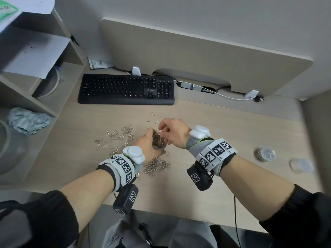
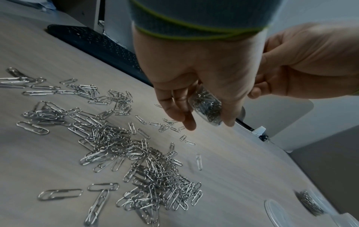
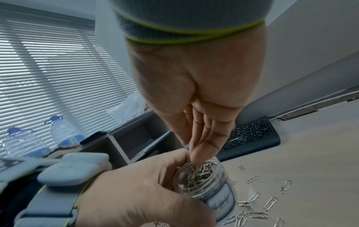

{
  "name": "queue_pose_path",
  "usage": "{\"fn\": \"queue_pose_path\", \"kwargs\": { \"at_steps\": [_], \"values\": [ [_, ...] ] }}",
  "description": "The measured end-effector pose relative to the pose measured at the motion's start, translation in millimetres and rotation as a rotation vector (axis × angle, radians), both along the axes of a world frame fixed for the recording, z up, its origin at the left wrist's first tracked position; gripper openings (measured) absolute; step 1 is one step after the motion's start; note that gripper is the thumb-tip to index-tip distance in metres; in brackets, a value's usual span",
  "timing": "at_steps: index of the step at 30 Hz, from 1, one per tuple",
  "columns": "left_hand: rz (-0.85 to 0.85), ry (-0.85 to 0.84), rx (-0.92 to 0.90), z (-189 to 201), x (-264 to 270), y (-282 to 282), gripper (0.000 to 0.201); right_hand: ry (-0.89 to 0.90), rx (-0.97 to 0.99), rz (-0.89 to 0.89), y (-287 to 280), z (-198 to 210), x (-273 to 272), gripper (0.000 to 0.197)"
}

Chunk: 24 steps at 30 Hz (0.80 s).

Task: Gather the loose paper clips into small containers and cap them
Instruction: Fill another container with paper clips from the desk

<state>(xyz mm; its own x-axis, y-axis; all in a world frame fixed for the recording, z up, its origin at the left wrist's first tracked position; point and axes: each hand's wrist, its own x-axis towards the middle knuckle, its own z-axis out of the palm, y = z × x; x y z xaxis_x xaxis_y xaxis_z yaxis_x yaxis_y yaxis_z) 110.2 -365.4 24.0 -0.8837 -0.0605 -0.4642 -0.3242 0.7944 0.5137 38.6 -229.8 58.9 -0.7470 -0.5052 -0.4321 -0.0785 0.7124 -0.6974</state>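
Observation:
My left hand [image 1: 145,142] grips a small clear container [image 1: 158,141] partly full of paper clips, held just above the desk and tilted. In the left wrist view the container [image 2: 207,106] shows between my fingers and thumb. My right hand [image 1: 164,129] hovers over its mouth. In the right wrist view the right hand's fingertips [image 3: 196,158] are bunched in a pinch among the clips at the container's [image 3: 204,179] rim. Loose paper clips [image 1: 118,136] lie scattered to the left, and a denser heap [image 1: 157,166] sits beside my left wrist.
A filled, capped container [image 1: 265,154] and a blurred clear piece [image 1: 300,165] that may be a lid or a container stand at the right of the desk. A black keyboard [image 1: 125,89] lies behind the clips. Shelves with a crumpled cloth [image 1: 26,120] flank the left.

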Motion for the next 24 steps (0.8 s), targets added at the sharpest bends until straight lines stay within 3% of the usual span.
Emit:
{"fn": "queue_pose_path", "kwargs": {
  "at_steps": [3,8,13,18,21,24],
  "values": [
    [0.011,0.004,0.015,2,-2,-3,0.069,-0.007,-0.013,0.028,-2,2,-1,0.022],
    [0.028,0.016,0.019,-2,6,-12,0.069,-0.017,-0.038,-0.127,10,-10,-14,0.021],
    [0.108,0.011,-0.009,-6,24,-34,0.068,-0.108,0.326,-0.064,24,-66,-4,0.008],
    [0.166,0.016,0.033,-9,46,-57,0.063,0.035,0.67,0.123,24,-101,10,0.062],
    [0.199,0.002,-0.001,-13,56,-69,0.068,0.082,0.671,0.22,6,-106,25,0.088],
    [0.214,-0.049,-0.002,-23,64,-79,0.067,0.143,0.652,0.403,-19,-112,49,0.096]
  ]
}}
